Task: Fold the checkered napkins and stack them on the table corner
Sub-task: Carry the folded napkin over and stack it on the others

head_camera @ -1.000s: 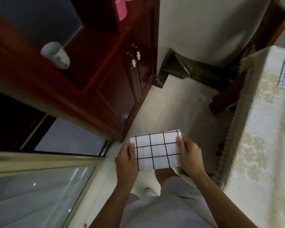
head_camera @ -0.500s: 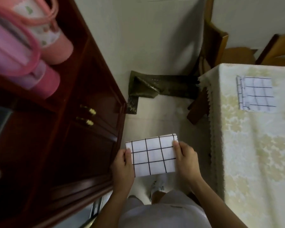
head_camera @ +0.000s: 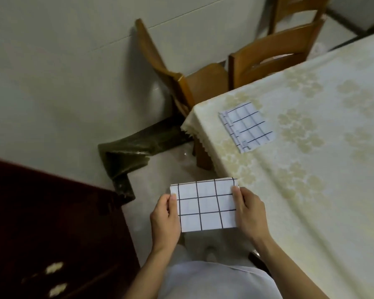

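**Folded napkin held over the floor beside the table corner**

Pale floor (head_camera: 160, 167) lies open between a dark red cabinet (head_camera: 52, 223) at near left and the table (head_camera: 311, 190) at right, whose cream tablecloth edge hangs scalloped at the corner. Both hands grasp one folded checkered napkin (head_camera: 205, 205) in the air above that gap: the left hand (head_camera: 165, 221) pinches its left edge, the right hand (head_camera: 249, 212) its right. A stack of folded napkins (head_camera: 246, 126) rests near the far table corner. Two wooden chairs (head_camera: 203, 83) stand beyond. No writing is legible.
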`<state>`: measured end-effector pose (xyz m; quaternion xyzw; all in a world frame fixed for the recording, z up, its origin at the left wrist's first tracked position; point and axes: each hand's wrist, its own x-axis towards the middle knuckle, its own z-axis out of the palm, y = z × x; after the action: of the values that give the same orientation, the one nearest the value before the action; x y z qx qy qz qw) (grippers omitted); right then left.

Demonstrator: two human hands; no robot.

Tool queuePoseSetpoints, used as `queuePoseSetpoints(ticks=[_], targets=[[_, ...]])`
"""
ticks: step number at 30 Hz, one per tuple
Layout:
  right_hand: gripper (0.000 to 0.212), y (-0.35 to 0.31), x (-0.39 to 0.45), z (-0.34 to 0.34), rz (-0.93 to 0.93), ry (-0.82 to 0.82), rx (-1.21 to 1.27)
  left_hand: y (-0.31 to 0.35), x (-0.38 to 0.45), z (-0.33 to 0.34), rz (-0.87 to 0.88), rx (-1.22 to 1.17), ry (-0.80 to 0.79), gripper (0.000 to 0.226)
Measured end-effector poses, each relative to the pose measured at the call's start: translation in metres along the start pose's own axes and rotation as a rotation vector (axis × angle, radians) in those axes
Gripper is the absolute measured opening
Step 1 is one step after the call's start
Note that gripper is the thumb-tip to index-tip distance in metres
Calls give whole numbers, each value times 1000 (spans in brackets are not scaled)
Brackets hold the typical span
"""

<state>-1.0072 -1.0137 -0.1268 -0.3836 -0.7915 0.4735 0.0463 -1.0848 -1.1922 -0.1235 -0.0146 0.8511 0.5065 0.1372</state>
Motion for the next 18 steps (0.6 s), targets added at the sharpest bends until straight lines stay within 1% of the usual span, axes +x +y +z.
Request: queuePoseSetpoints(ticks=[6,12,15,18], targets=[[48,-18,58,-7,161,266,93,54,104,36,143,80,-292,22],[47,-46,104,9,329,506,171,101,205,60,300,212,-584,19],[46,-57,120,15,394,585,197,119,242,77,358,273,-719,18],[44,-62,127,18,443,631,229,135,265,97,390,301,-818,26]])
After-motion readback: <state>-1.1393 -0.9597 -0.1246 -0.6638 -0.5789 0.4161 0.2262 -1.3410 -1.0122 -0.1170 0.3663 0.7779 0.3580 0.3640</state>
